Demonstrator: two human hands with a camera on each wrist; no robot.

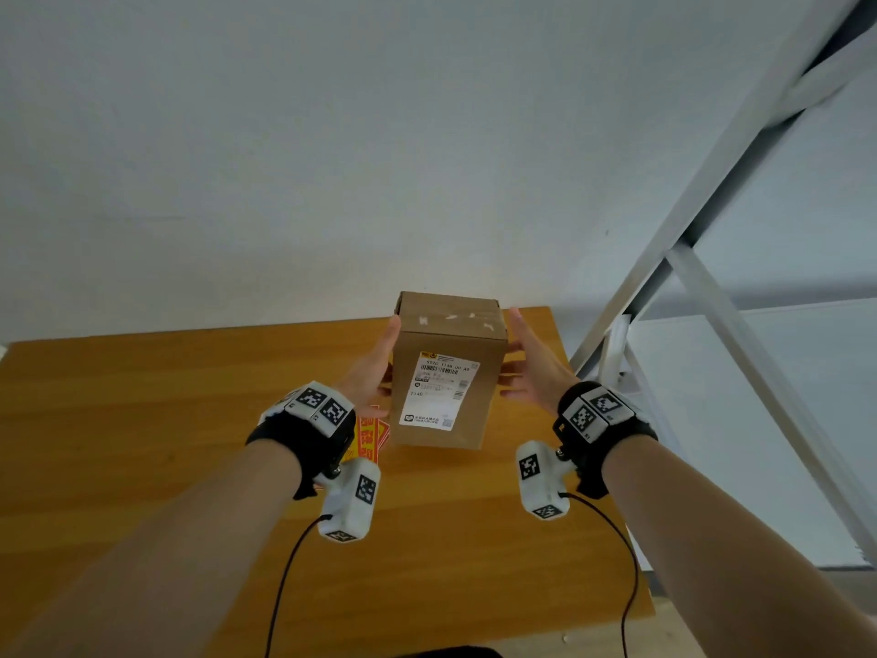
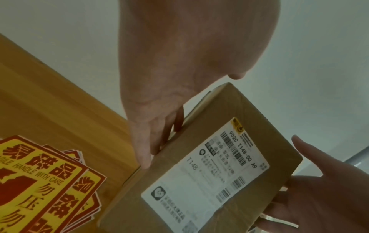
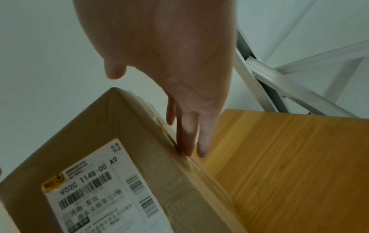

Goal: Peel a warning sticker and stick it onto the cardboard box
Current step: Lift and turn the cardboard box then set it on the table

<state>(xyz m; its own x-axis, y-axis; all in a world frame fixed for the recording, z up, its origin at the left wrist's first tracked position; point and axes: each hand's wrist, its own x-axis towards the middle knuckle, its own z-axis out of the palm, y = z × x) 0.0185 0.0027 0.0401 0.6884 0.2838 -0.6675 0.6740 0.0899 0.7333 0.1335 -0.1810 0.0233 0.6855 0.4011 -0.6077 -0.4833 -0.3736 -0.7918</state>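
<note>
A brown cardboard box (image 1: 451,334) with a white shipping label (image 1: 439,391) stands upright near the far edge of the wooden table (image 1: 142,420). My left hand (image 1: 385,360) lies flat against its left side, fingers straight (image 2: 145,151). On the opposite side, my right hand (image 1: 524,368) has straight fingers (image 3: 187,141) touching the taped edge. A fanned stack of red-and-yellow fragile warning stickers (image 2: 40,181) lies on the table just left of the box, half hidden under my left wrist (image 1: 372,436). I cannot tell whether the box rests on the table or is lifted.
A white metal shelf frame (image 1: 712,192) stands right of the table, close to my right hand. A plain wall (image 1: 332,135) rises behind the box. Bare wood (image 3: 289,165) lies right of the box. Camera cables (image 1: 289,577) hang from both wrists.
</note>
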